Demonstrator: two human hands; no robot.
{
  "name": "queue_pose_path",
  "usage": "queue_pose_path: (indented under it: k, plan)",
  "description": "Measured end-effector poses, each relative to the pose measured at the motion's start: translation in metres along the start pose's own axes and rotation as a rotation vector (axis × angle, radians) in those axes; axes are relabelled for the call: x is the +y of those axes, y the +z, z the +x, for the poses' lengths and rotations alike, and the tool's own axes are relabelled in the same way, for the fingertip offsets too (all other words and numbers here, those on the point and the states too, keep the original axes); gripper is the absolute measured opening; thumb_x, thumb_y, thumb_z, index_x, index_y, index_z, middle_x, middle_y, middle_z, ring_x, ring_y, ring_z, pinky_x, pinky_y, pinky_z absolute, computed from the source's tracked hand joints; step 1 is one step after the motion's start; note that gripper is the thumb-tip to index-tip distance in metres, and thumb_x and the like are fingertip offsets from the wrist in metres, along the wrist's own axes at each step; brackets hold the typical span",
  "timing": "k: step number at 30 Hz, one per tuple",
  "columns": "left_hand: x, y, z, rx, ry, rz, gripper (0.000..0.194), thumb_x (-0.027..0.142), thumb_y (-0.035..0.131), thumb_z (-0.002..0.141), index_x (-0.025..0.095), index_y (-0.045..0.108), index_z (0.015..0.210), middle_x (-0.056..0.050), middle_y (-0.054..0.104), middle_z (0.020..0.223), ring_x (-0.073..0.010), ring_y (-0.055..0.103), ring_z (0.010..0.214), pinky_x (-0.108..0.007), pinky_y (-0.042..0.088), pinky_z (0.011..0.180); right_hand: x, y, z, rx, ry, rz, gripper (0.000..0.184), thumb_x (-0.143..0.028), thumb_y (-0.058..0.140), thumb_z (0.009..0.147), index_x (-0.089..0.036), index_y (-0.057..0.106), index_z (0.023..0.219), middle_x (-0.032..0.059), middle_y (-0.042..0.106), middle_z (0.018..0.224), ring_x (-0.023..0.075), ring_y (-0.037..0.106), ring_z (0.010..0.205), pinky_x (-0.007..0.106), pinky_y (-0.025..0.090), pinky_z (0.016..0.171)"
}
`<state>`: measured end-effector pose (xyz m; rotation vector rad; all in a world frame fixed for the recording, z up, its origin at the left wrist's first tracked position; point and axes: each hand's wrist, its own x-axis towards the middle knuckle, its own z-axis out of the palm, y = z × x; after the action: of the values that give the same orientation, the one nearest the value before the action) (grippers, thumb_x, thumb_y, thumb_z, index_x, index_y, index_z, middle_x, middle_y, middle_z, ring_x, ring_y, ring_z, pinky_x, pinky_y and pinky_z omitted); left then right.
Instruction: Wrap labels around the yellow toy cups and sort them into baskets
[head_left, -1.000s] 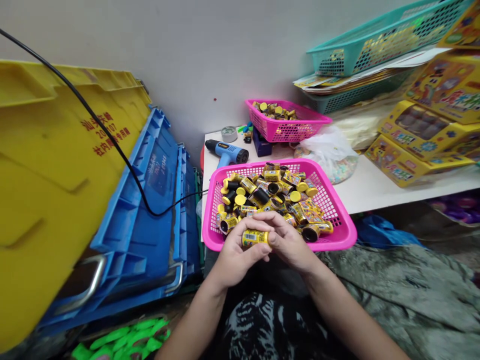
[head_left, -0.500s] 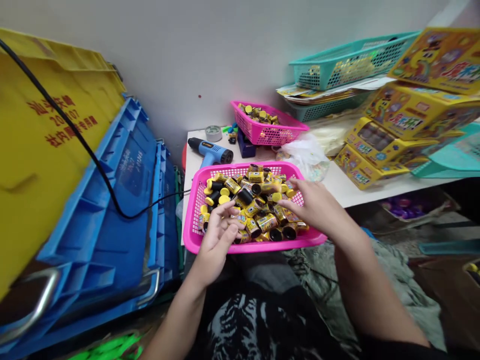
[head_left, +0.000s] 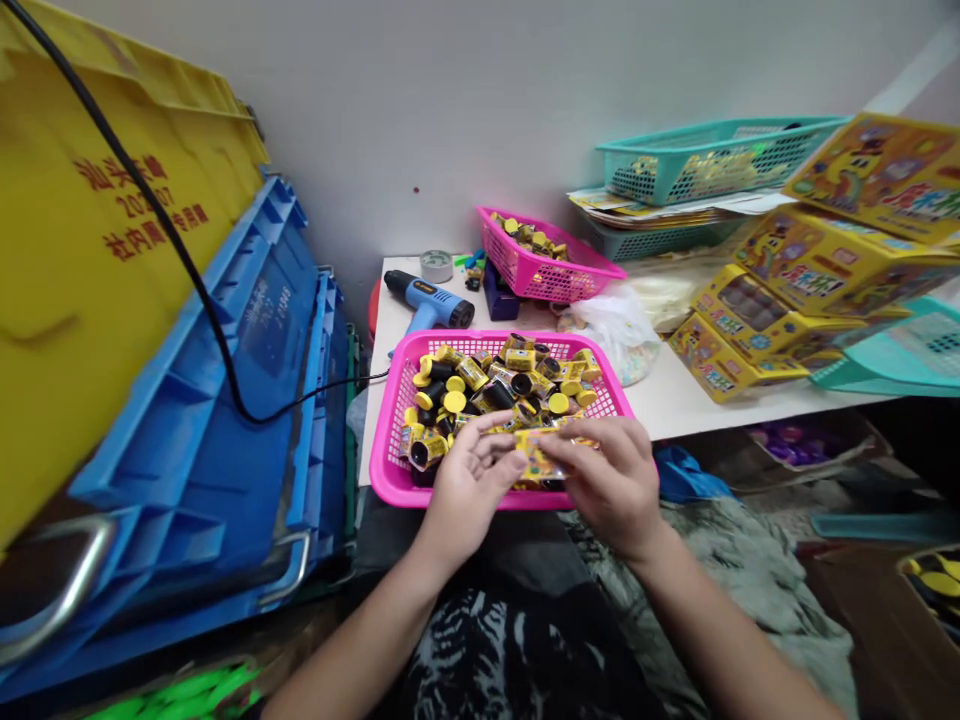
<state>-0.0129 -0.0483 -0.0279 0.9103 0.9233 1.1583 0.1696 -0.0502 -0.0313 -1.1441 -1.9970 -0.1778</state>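
Note:
A pink basket (head_left: 390, 440) on the white table's near edge holds several small yellow-and-black canisters (head_left: 480, 380) and loose yellow caps. My left hand (head_left: 469, 490) and my right hand (head_left: 611, 480) meet over the basket's front rim. Both pinch one small yellow canister (head_left: 534, 452) held between their fingertips. Its far end is hidden by my right fingers.
A blue heat gun (head_left: 431, 300) and a tape roll (head_left: 436, 265) lie behind the basket. A second pink basket (head_left: 555, 275) of canisters, a plastic bag (head_left: 611, 325), teal baskets (head_left: 712, 160) and yellow toy boxes (head_left: 810, 270) fill the table. Blue and yellow crates (head_left: 225, 380) lean at left, crossed by a black cable.
My hands had parted into the basket, the right reaching to its far right side. Now they have come back together at the front rim, gripping a canister between them. The camera shifted slightly.

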Motion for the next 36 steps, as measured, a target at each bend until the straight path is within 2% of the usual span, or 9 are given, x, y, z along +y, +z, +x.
queue_pose_path:
  k: [2,5,11,16,19,23,26,31,36]
  plan:
    - [0.000,0.004,0.003,0.075,0.046,-0.041,0.047,0.022,0.080,0.065,0.021,0.062,0.109,0.000,0.065,0.082,-0.0125,0.064,0.079,-0.022,0.052,0.073,-0.012,0.005,0.000,0.077,-0.021,0.085,0.028,-0.011,0.060,0.081,-0.033,0.071,0.095,0.0044,0.067,0.089,0.0215,0.059,0.083,0.038,0.046,0.078]
    - [0.003,-0.004,0.007,0.146,0.061,-0.010,0.049,0.017,0.080,0.062,0.019,0.063,0.108,0.004,0.061,0.069,-0.0083,0.060,0.066,-0.018,0.049,0.066,-0.020,0.008,0.007,0.061,0.240,0.358,0.026,-0.016,0.052,0.088,-0.031,0.069,0.101,0.0053,0.064,0.098,0.0219,0.059,0.094,0.039,0.047,0.083]
    - [0.006,-0.020,0.002,0.129,0.029,-0.081,0.052,0.017,0.081,0.062,0.019,0.062,0.110,0.004,0.063,0.074,-0.0080,0.061,0.069,-0.019,0.050,0.067,-0.025,0.018,0.036,-0.481,0.662,1.065,0.036,-0.030,0.065,0.082,-0.023,0.056,0.116,0.0005,0.062,0.083,0.0137,0.060,0.069,0.026,0.048,0.058]
    - [0.004,-0.026,-0.010,0.105,-0.058,-0.213,0.055,0.017,0.082,0.063,0.020,0.059,0.113,-0.002,0.069,0.087,-0.0125,0.066,0.079,-0.023,0.054,0.072,-0.046,0.036,0.042,-0.337,0.746,1.120,0.031,-0.032,0.072,0.075,-0.022,0.055,0.098,-0.0060,0.053,0.064,0.0095,0.051,0.054,0.021,0.041,0.050]
    - [0.008,-0.046,-0.012,0.199,-0.021,-0.134,0.038,0.021,0.081,0.065,0.017,0.063,0.099,-0.002,0.072,0.078,-0.0109,0.065,0.062,-0.021,0.054,0.060,-0.051,0.043,0.055,-0.362,0.639,1.012,0.022,-0.035,0.065,0.082,-0.021,0.055,0.095,-0.0045,0.055,0.065,0.0111,0.053,0.056,0.023,0.042,0.052]
    - [0.014,-0.084,-0.008,0.408,0.118,-0.009,0.023,0.027,0.081,0.065,0.013,0.070,0.080,-0.003,0.073,0.072,-0.0095,0.064,0.057,-0.019,0.052,0.057,-0.042,0.073,0.096,-0.470,0.169,0.413,0.015,-0.025,0.049,0.092,-0.018,0.063,0.091,0.0060,0.068,0.090,0.0200,0.060,0.088,0.034,0.046,0.081]
    - [0.015,-0.101,-0.004,0.467,0.157,0.007,0.029,0.030,0.079,0.068,0.014,0.074,0.091,-0.007,0.076,0.084,-0.0123,0.067,0.067,-0.020,0.053,0.062,-0.036,0.118,0.122,-0.823,-0.239,-0.026,0.021,-0.009,0.054,0.083,-0.012,0.066,0.101,0.0151,0.066,0.107,0.0290,0.055,0.106,0.041,0.043,0.089]
    - [0.012,-0.110,-0.005,0.479,0.175,0.039,0.037,0.036,0.076,0.070,0.014,0.075,0.100,-0.008,0.075,0.083,-0.0118,0.063,0.061,-0.023,0.051,0.060,-0.042,0.155,0.135,-0.917,-0.317,-0.060,0.015,-0.005,0.056,0.079,-0.008,0.069,0.087,0.0188,0.067,0.099,0.0280,0.060,0.096,0.037,0.046,0.082]
    - [0.010,-0.111,-0.008,0.402,0.160,0.094,0.031,0.040,0.072,0.074,0.014,0.076,0.092,-0.006,0.073,0.081,-0.0114,0.060,0.063,-0.022,0.050,0.062,-0.032,0.102,0.120,-0.652,0.014,0.448,0.032,-0.022,0.066,0.078,-0.015,0.058,0.108,0.0093,0.064,0.103,0.0218,0.060,0.093,0.035,0.048,0.083]
